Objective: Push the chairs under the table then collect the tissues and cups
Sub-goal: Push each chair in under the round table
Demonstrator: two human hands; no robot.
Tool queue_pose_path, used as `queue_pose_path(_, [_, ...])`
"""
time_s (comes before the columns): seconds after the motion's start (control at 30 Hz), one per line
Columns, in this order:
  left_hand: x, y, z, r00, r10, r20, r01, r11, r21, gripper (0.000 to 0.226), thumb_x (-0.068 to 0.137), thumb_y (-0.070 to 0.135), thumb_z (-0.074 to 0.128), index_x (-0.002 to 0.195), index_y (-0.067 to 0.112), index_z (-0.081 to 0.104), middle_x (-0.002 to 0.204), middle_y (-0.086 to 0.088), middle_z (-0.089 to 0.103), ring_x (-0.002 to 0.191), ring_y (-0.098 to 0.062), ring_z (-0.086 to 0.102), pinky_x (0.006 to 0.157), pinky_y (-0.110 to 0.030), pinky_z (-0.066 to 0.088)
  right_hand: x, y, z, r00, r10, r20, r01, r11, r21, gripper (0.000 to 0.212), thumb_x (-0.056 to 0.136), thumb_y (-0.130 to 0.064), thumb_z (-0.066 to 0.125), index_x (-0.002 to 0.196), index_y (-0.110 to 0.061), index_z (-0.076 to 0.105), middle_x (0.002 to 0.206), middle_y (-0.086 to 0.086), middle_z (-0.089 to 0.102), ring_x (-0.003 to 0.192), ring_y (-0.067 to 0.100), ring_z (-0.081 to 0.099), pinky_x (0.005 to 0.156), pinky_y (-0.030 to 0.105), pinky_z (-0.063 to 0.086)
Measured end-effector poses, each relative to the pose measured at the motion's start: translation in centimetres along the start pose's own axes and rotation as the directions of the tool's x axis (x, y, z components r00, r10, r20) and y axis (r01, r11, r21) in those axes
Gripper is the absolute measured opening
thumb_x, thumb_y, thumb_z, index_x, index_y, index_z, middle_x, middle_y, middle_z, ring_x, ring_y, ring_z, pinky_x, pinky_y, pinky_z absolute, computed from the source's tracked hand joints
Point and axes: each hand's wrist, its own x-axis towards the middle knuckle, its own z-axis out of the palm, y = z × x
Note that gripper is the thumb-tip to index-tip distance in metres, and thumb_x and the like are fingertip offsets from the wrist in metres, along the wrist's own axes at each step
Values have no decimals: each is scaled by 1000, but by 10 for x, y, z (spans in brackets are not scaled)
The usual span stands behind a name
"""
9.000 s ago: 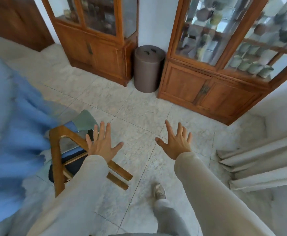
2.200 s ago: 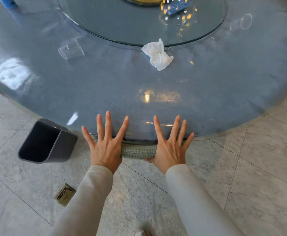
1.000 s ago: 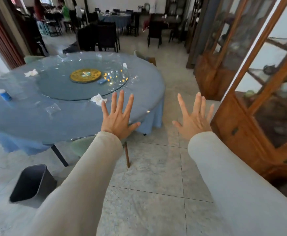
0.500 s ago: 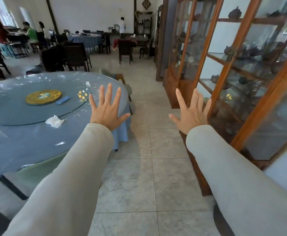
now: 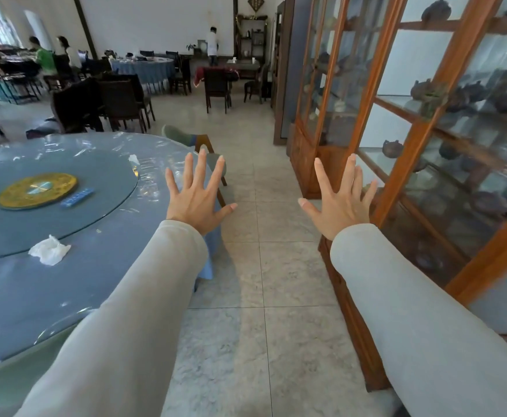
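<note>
A round table point(image 5: 101, 266) with a blue cloth under clear plastic fills the left. A crumpled white tissue point(image 5: 49, 249) lies near the rim of the glass turntable point(image 5: 107, 182); a smaller tissue point(image 5: 134, 159) sits at the turntable's far edge. A wooden chair with a green seat point(image 5: 199, 145) stands at the table's far right, pulled out from it. My left hand point(image 5: 196, 195) and my right hand point(image 5: 338, 200) are raised in the air with fingers spread, holding nothing. The left one is over the table's right edge. No cup is clearly visible.
A tall wooden glass cabinet point(image 5: 396, 145) with teapots lines the right side. A tiled aisle point(image 5: 264, 266) runs between it and the table. Dark chairs point(image 5: 119, 103), other set tables point(image 5: 144, 69) and several people are far back. The back of a pale green chair point(image 5: 2, 383) shows at lower left.
My view has swung right and up along the aisle, away from the pushed-in chair. Both hands stay raised and spread; the table has slid leftward in view.
</note>
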Motion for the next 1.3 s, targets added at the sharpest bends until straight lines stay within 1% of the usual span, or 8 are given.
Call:
queue_pose_path(0.27, [165, -35, 72, 999, -17, 37, 17, 1000, 9, 95, 88, 77, 35, 157, 30, -9, 166, -9, -13, 152, -39, -9, 115, -72, 8, 174, -16, 76, 998, 64, -4, -63, 996, 70, 88, 85, -85, 20, 149, -44, -25, 163, 19, -19, 151, 42, -6, 115, 64, -7])
queue_pose_path(0.5, [291, -32, 143, 995, -7, 103, 7, 1000, -4, 93, 90, 76, 31, 156, 31, -17, 165, -9, -18, 151, -38, -17, 115, -72, 5, 303, 4, 161, 995, 97, -4, -96, 992, 76, 89, 82, -89, 14, 149, -46, -26, 164, 18, -16, 151, 43, -2, 114, 63, -7])
queue_pose_path(0.6, [342, -21, 186, 993, -13, 121, 13, 1000, -2, 94, 90, 75, 33, 156, 30, -16, 165, -9, -20, 151, -38, -18, 115, -72, 5, 353, 16, 204, 997, 73, 7, -74, 996, 52, 91, 81, -89, 15, 150, -46, -26, 164, 19, -16, 151, 43, 0, 114, 62, -8])
queue_pose_path(0.7, [400, -7, 230, 992, -33, 119, 32, 999, 12, 95, 89, 76, 35, 156, 30, -14, 165, -9, -19, 151, -38, -16, 115, -72, 5, 413, 30, 245, 998, 55, 30, -56, 997, 47, 91, 82, -88, 17, 148, -45, -27, 163, 20, -17, 151, 43, -2, 114, 64, -6])
queue_pose_path(0.93, [559, 19, 311, 980, -103, 173, 107, 994, -13, 93, 89, 76, 33, 157, 31, -12, 165, -8, -18, 152, -36, -17, 115, -72, 5, 574, 51, 318, 991, -1, 136, -7, 999, 53, 90, 86, -85, 21, 152, -42, -23, 161, 21, -23, 151, 42, -8, 116, 64, -6])
queue_pose_path(1.07, [638, 10, 346, 976, -108, 190, 109, 994, 4, 96, 87, 78, 34, 157, 31, -12, 166, -8, -17, 152, -36, -16, 115, -72, 5, 665, 42, 354, 986, -15, 164, 2, 997, 81, 89, 86, -85, 21, 153, -43, -19, 161, 21, -22, 151, 42, -8, 117, 64, -5])
queue_pose_path(1.13, [672, 2, 365, 974, -134, 185, 139, 990, -17, 96, 87, 78, 35, 157, 31, -11, 166, -8, -16, 152, -37, -15, 115, -72, 3, 702, 36, 374, 984, -32, 173, 16, 996, 93, 87, 86, -84, 20, 153, -43, -19, 161, 22, -23, 151, 41, -9, 117, 65, -6])
queue_pose_path(1.3, [775, -31, 439, 971, -154, 184, 157, 988, -3, 94, 86, 80, 32, 156, 33, -10, 166, -7, -14, 152, -37, -14, 114, -70, -1, 816, 9, 446, 980, -66, 187, 40, 989, 139, 86, 86, -84, 20, 151, -45, -22, 160, 21, -27, 150, 41, -13, 115, 63, -11])
